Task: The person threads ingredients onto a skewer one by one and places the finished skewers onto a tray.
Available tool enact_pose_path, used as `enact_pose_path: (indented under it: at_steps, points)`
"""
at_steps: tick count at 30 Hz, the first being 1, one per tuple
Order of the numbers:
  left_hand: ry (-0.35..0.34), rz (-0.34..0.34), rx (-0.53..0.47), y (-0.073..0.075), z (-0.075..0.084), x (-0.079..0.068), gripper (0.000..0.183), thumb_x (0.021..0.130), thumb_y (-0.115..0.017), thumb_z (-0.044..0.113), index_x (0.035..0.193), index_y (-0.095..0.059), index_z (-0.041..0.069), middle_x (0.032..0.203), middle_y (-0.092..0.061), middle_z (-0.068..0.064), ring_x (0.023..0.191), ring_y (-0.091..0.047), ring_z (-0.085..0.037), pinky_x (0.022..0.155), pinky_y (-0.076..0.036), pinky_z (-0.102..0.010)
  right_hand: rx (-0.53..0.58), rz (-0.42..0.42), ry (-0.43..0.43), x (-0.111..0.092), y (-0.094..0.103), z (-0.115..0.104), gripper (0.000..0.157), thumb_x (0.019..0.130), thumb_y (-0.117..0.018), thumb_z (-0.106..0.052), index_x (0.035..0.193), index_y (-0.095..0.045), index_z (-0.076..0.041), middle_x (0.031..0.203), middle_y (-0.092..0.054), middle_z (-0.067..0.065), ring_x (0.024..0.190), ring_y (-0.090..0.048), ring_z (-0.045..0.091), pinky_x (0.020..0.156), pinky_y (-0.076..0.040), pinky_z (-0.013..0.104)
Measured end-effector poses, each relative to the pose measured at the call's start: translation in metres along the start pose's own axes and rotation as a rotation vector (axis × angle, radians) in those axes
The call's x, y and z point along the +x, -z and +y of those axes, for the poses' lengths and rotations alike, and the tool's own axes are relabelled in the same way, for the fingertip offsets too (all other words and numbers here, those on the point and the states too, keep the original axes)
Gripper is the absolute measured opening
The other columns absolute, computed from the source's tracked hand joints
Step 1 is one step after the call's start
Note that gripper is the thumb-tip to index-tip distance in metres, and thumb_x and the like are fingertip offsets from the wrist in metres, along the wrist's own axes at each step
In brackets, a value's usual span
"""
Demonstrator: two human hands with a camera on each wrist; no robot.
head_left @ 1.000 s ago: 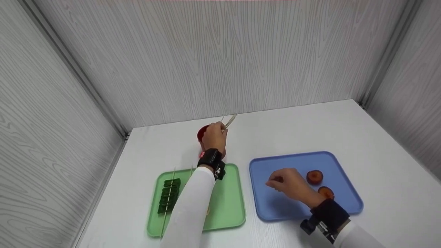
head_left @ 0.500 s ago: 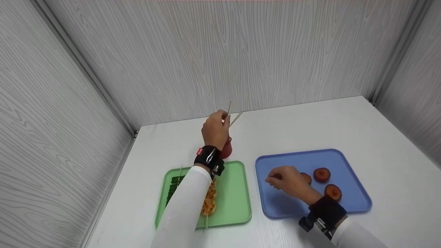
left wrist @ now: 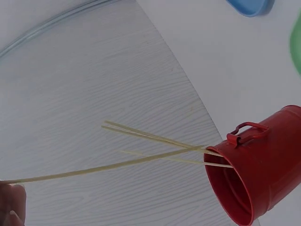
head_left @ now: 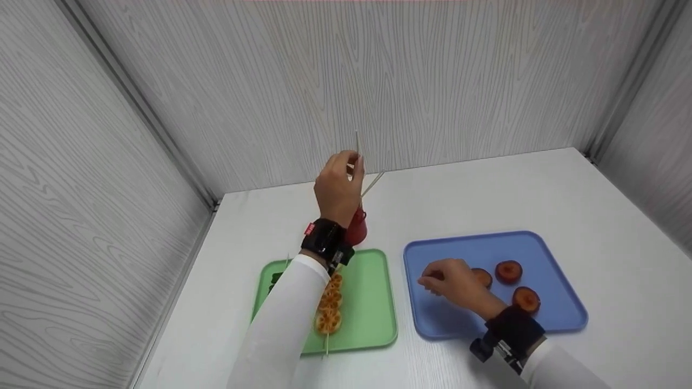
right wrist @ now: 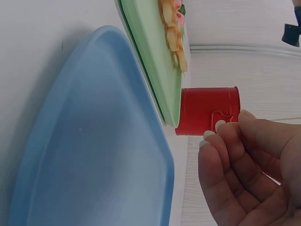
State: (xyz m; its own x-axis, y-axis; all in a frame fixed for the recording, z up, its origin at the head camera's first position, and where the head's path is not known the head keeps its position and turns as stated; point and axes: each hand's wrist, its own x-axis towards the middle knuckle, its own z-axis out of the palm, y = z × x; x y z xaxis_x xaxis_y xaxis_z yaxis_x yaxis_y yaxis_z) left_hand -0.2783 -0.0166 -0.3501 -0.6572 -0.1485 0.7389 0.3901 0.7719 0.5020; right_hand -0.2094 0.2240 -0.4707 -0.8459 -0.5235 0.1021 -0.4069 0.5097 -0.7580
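Observation:
My left hand (head_left: 338, 189) pinches a thin bamboo skewer (left wrist: 108, 165) by its upper part, above a red metal bucket (head_left: 357, 229). In the left wrist view the skewer's lower end is at the bucket's mouth, where several other skewers (left wrist: 141, 135) lean out. My right hand (head_left: 451, 281) hovers over the left part of a blue tray (head_left: 454, 244), fingers loosely curled and holding nothing. Halved round red fruits (head_left: 526, 300) lie on that tray, one partly behind the right hand.
A green tray (head_left: 373, 302) stands left of the blue one. It carries a skewer of lotus root slices (head_left: 328, 310) and dark green folded pieces (head_left: 275, 277), largely hidden by my left sleeve. Grained panels (head_left: 432, 81) rise behind and beside the white table (head_left: 486, 194).
My left hand has risen from the bucket's mouth, drawing one skewer upward. The right hand stays in place over the blue tray. The head view has shifted slightly.

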Motion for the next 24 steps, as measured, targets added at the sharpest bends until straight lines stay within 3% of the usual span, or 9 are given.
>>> enact_pose_path:
  at_steps: [9,18,24]
  points:
    - [-0.014,-0.031,-0.060,-0.003,-0.001,-0.009,0.013,0.096,-0.064,0.018,0.097,-0.070,0.007,0.087,-0.071,-0.003,0.076,-0.067,-0.013,0.066,-0.054,-0.031,0.034,0.004,0.038,0.001,-0.003,-0.002,0.017,0.097,-0.060,-0.012,0.089,-0.071,-0.003,0.076,-0.067,0.011,0.067,-0.063,0.020,0.058,-0.052,0.023]
    - [0.017,-0.096,-0.175,-0.008,0.004,-0.028,0.011,0.093,-0.068,0.018,0.092,-0.071,0.007,0.081,-0.073,-0.001,0.074,-0.068,-0.010,0.069,-0.054,-0.027,0.104,0.043,0.046,0.005,-0.006,-0.002,0.019,0.101,-0.054,-0.012,0.097,-0.071,-0.003,0.078,-0.067,0.013,0.070,-0.065,0.028,0.061,-0.055,0.026]
    - [0.007,-0.120,-0.217,-0.014,0.006,-0.042,0.010,0.091,-0.069,0.017,0.090,-0.071,0.007,0.081,-0.073,-0.001,0.073,-0.068,-0.008,0.066,-0.053,-0.023,0.193,0.079,0.024,0.008,-0.008,-0.004,0.024,0.102,-0.052,-0.013,0.105,-0.069,0.004,0.080,-0.067,0.018,0.071,-0.066,0.025,0.064,-0.057,0.027]
